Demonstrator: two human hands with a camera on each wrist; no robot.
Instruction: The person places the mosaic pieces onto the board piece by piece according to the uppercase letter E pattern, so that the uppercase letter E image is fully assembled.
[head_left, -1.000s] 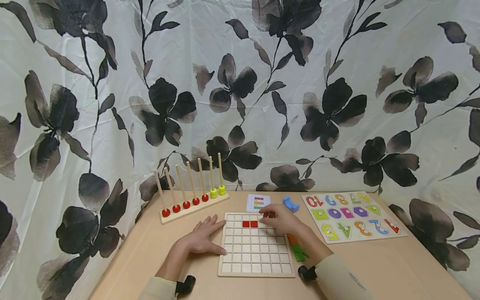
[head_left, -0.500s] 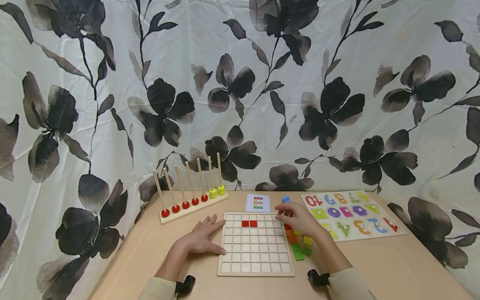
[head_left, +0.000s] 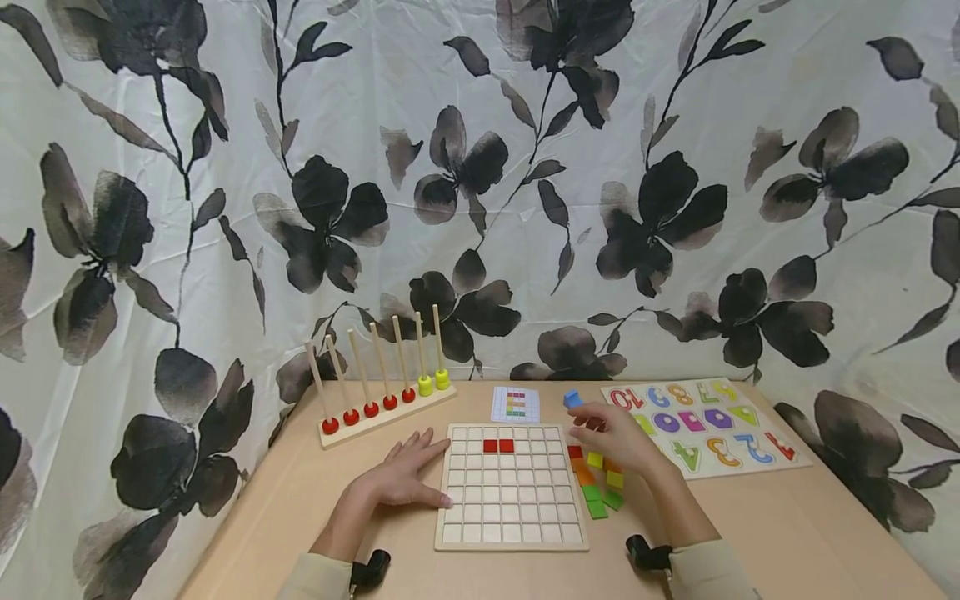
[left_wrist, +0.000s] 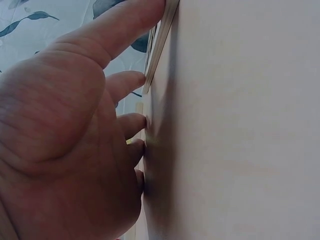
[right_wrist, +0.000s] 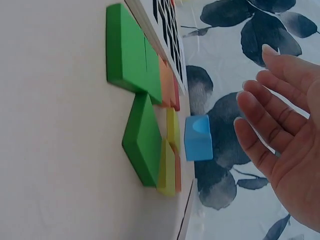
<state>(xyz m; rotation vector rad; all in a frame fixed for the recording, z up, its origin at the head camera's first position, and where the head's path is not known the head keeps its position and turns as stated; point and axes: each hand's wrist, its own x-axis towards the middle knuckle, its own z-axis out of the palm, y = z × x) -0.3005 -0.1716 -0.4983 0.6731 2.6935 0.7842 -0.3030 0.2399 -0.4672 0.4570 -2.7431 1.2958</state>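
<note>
A wooden grid board (head_left: 512, 496) lies before me, with two red square tiles (head_left: 507, 446) side by side in its second row from the top. My left hand (head_left: 401, 479) rests spread beside the board; its thumb and index finger touch the left edge. In the left wrist view that hand (left_wrist: 65, 115) has straight fingers, tips at the tabletop. Just right of the board, my right hand (head_left: 615, 437) hovers over loose coloured tiles. The right wrist view shows it (right_wrist: 285, 125) with relaxed, slightly bent fingers and nothing in them. Green tiles (right_wrist: 145, 140) lie nearest that camera.
Orange (head_left: 584, 476) and yellow tiles (head_left: 595, 459) lie among the loose ones. Behind the board are a printed pattern card (head_left: 516, 406) and a blue notched block (head_left: 572, 399). A number puzzle board (head_left: 738, 469) lies right; a peg stand (head_left: 442, 395) with red and yellow beads stands left.
My right hand has moved right, from above the board's upper part to over the loose tiles, uncovering the board's right side and several tiles. The left hand has stayed put.
</note>
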